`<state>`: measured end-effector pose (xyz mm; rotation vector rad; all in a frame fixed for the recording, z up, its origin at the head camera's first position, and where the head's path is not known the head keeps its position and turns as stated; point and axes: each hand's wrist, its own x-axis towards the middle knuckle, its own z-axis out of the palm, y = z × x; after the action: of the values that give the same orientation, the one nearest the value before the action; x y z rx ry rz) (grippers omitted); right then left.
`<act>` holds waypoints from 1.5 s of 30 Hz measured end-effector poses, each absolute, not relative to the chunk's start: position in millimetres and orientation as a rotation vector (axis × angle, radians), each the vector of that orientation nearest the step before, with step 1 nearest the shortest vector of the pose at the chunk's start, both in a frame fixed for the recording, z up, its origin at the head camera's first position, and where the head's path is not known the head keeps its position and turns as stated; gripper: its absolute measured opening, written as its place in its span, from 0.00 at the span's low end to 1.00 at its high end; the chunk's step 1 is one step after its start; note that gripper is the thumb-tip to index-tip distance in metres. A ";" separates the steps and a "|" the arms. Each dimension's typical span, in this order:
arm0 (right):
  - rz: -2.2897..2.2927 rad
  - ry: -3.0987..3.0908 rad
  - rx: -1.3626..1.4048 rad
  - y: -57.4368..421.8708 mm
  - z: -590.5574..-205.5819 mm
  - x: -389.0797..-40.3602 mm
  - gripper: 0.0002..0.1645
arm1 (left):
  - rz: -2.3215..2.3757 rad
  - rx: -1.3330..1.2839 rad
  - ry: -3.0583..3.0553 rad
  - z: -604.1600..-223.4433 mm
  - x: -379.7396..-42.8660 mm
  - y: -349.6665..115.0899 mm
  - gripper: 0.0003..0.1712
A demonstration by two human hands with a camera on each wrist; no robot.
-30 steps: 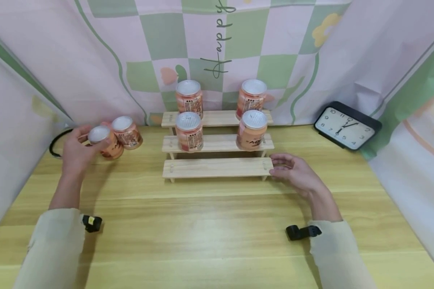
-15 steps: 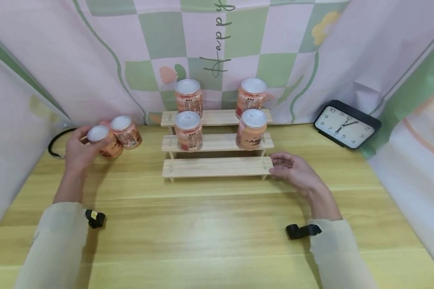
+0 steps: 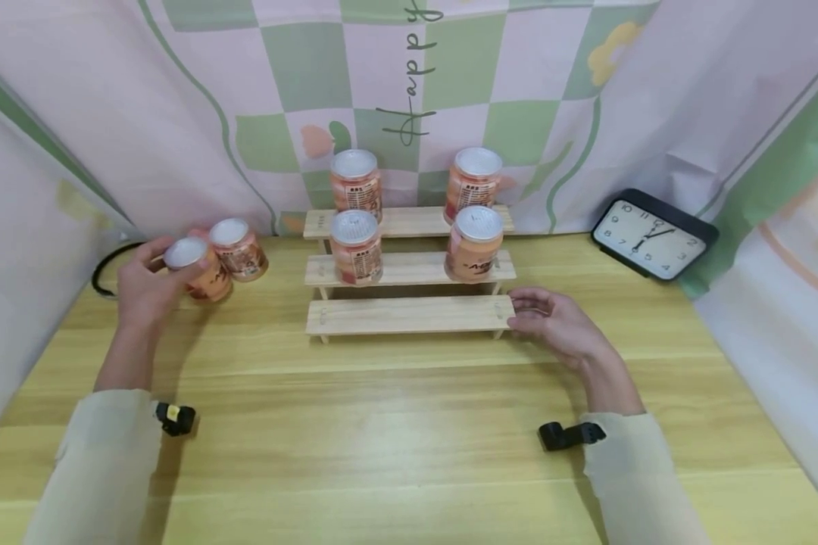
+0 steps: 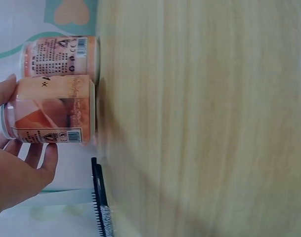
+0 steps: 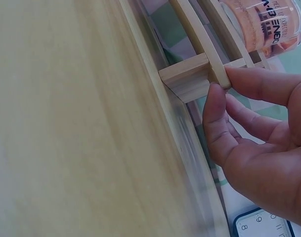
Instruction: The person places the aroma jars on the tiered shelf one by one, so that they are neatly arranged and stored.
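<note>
At the left of the head view, my left hand (image 3: 145, 286) grips an orange-pink can (image 3: 208, 281) with a silver lid, thumb on one side and fingers on the other. A second can (image 3: 244, 257) of the same kind stands right beside it, toward the back. In the left wrist view the gripped can (image 4: 49, 111) overlaps the other can (image 4: 61, 57). My right hand (image 3: 562, 327) pinches the right end of the lowest step of a three-step wooden stand (image 3: 409, 316). The right wrist view has thumb and forefinger at that step's corner (image 5: 219, 79).
On the top step stand two cans, front-left neighbour can (image 3: 357, 253) and another can (image 3: 476, 250) below them on the middle step. A black alarm clock (image 3: 654, 238) leans at the right. Behind the left hand lies a black toothed band (image 3: 102, 276). A patterned curtain (image 3: 307, 72) hangs behind.
My left wrist shifts slightly forward and then back again, while the fingers stay around the can. The right hand keeps its place on the stand.
</note>
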<state>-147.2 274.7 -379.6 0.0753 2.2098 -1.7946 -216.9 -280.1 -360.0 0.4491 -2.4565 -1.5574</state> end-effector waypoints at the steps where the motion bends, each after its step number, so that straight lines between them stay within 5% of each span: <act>1: -1.797 2.208 0.077 274.6 -379.5 -147.0 0.37 | -1.555 0.439 -2.460 -359.2 -215.6 -280.0 0.42; 45: -1.776 2.225 0.063 275.1 -376.6 -146.4 0.36 | -1.729 -0.356 -2.543 -335.4 -168.6 -204.7 0.34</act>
<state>-146.4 275.1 -376.6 0.0632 2.2250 -1.7757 -168.6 -204.7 -335.4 -0.3558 -2.5432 -1.7288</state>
